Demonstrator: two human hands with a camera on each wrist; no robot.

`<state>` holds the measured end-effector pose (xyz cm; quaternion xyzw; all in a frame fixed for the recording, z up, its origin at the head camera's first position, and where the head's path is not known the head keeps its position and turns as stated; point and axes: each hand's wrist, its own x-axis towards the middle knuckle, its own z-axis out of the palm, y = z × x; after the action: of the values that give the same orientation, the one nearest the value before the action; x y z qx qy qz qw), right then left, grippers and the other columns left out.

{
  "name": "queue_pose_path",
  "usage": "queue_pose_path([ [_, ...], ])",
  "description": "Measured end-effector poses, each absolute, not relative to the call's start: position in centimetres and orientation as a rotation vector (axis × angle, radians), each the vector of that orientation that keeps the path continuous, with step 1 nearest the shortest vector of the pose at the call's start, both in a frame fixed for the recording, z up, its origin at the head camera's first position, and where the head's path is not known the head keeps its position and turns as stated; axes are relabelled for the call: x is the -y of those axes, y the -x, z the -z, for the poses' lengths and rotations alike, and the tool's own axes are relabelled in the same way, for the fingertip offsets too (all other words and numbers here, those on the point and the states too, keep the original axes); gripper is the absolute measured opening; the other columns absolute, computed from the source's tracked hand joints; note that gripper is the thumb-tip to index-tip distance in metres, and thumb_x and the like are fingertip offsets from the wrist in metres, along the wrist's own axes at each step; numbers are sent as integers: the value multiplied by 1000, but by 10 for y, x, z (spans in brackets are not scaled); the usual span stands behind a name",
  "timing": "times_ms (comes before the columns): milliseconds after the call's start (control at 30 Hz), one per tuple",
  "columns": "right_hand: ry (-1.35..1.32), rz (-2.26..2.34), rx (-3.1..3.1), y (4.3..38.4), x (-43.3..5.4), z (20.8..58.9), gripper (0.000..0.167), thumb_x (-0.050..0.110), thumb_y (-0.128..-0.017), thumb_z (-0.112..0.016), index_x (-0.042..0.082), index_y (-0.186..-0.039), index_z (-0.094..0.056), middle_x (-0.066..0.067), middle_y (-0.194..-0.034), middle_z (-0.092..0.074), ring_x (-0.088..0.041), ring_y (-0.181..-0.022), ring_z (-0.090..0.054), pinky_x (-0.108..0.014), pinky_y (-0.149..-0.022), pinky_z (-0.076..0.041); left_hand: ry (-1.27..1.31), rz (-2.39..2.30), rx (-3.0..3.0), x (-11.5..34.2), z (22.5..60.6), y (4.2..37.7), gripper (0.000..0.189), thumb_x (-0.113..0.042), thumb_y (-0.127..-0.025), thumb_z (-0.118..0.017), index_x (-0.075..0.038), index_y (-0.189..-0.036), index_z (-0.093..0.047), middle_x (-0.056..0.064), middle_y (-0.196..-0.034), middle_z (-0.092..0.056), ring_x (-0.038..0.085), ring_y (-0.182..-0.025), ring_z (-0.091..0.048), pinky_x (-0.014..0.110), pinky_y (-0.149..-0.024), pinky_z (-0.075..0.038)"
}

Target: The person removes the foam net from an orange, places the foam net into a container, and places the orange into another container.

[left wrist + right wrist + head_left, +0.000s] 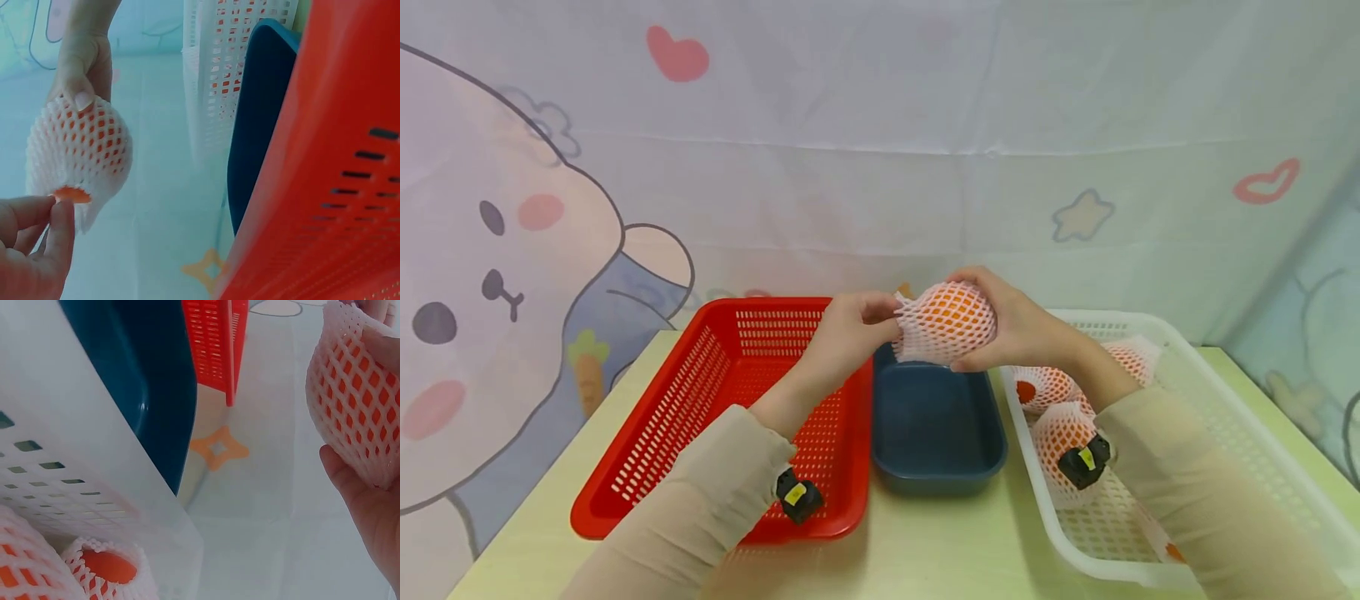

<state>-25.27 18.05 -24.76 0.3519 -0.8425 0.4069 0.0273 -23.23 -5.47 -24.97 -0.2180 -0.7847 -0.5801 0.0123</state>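
An orange fruit in a white foam net sleeve (957,321) is held up above the dark blue bin (936,417). My right hand (1011,321) grips its rounded end, thumb below and fingers over the top. With thumb and fingertips, my left hand (857,329) pinches the loose open end of the foam net. In the left wrist view a patch of bare orange skin (72,194) shows at the net's opening, right by the left fingertips (61,209).
Left of the bin stands a red perforated basket (715,400). On the right, a white basket (1180,342) holds several net-wrapped orange fruits (1067,433), partly hidden by the right forearm. A printed cloth (865,167) hangs behind the table (940,550).
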Motion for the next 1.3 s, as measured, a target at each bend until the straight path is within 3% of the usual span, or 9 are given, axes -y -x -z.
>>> queue_pose_path([
  [267, -1087, -1265, 2596, 253, -181, 248, 88, 14, -62, -86, 14, -133, -34, -6, -118, -50, -20, -99, -54, -38, -83, -48, 603, 1995, 2417, 50, 255, 238, 28, -1, -86, -60, 1, -114, -63, 14, -110, -62, 26, -97, -57, 35, -83, -52],
  [467, -1082, -1279, 2585, 252, -181, 248, 88, 14, -62, -86, 13, -133, -34, -6, -119, -50, -20, -101, -53, -39, -85, -48, 457, 2170, 2457, 47, 253, 239, 37, -3, -85, -62, -3, -122, -58, 12, -113, -58, 25, -96, -54, 31, -81, -52],
  [667, -1070, -1308, 2564, 252, -177, 247, 87, 13, -62, -86, 14, -132, -35, -6, -120, -49, -20, -101, -53, -38, -84, -49, 291, 2402, 2372, 41, 250, 236, 45, 0, -84, -62, -7, -128, -52, 10, -121, -53, 25, -103, -52, 33, -90, -49],
  [933, -1041, -1425, 2549, 248, -173, 251, 87, 11, -64, -85, 14, -133, -33, -8, -121, -48, -23, -101, -52, -36, -80, -51, 306, 2531, 2275, 34, 253, 234, 54, 4, -87, -56, -8, -137, -40, 12, -132, -46, 27, -116, -46, 37, -97, -43],
  [1300, -1074, -1484, 2501, 249, -165, 253, 85, 6, -66, -82, 9, -133, -30, -13, -123, -45, -26, -103, -51, -36, -74, -54, 368, 2612, 2218, 26, 249, 235, 55, 2, -88, -49, -4, -140, -32, 14, -135, -40, 27, -116, -39, 40, -103, -36],
])
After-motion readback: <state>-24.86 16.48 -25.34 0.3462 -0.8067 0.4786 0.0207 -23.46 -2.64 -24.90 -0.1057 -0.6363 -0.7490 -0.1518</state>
